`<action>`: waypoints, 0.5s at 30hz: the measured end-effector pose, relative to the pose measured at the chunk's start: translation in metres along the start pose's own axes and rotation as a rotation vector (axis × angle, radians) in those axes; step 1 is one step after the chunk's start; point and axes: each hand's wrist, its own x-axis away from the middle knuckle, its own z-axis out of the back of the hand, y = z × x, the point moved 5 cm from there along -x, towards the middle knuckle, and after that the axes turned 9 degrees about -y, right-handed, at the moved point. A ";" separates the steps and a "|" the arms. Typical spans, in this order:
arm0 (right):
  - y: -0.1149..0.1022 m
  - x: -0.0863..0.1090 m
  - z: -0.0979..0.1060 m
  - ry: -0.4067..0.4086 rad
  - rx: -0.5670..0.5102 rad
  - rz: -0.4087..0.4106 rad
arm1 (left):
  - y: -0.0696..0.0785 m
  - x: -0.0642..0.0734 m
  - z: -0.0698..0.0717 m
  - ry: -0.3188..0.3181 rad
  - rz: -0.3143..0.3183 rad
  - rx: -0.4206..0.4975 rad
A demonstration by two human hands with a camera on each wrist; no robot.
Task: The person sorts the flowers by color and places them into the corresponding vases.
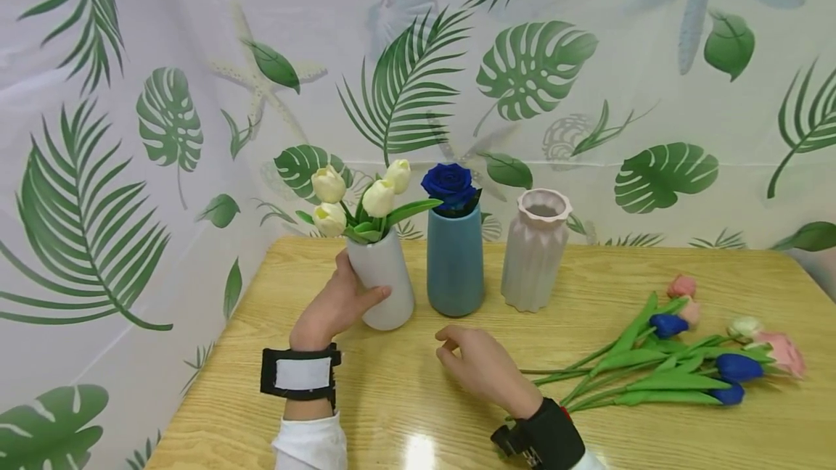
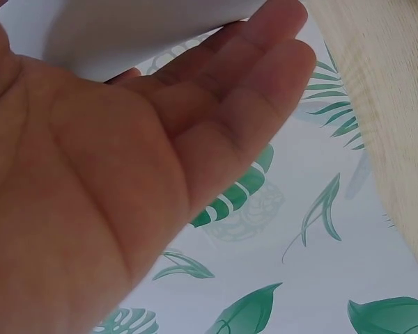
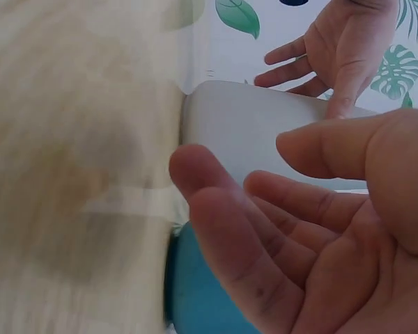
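Note:
A white vase (image 1: 390, 281) with cream-white tulips (image 1: 379, 198) stands at the left of the table. My left hand (image 1: 334, 307) is beside it, the thumb across its front and the fingers at its far left side. Those fingers (image 2: 230, 118) look nearly straight in the left wrist view, with the backdrop showing between them and the vase. My right hand (image 1: 483, 365) hovers over the table in front of the blue vase (image 1: 455, 267), its fingers loosely bent and holding nothing. A dark blue rose (image 1: 449, 186) rises from the blue vase.
A pale pink fluted vase (image 1: 534, 256) without flowers stands right of the blue one. Loose artificial flowers (image 1: 653, 376), pink, blue and white, lie on the wooden table (image 1: 405, 397) at the right. A leaf-printed backdrop (image 1: 418, 93) hangs behind and along the left.

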 end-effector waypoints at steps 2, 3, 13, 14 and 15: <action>0.003 0.003 -0.001 -0.007 -0.002 -0.005 | -0.001 0.000 0.000 -0.001 0.000 0.003; 0.003 0.004 -0.001 -0.009 -0.003 -0.012 | -0.001 0.000 0.000 -0.004 0.000 0.006; 0.020 0.019 0.019 0.026 0.045 -0.122 | -0.001 0.000 0.000 -0.015 -0.005 0.002; 0.024 0.022 0.023 0.023 0.055 -0.140 | 0.000 0.000 -0.001 -0.016 -0.007 0.003; 0.028 0.024 0.027 0.014 0.070 -0.159 | 0.000 0.001 -0.001 -0.016 -0.010 0.006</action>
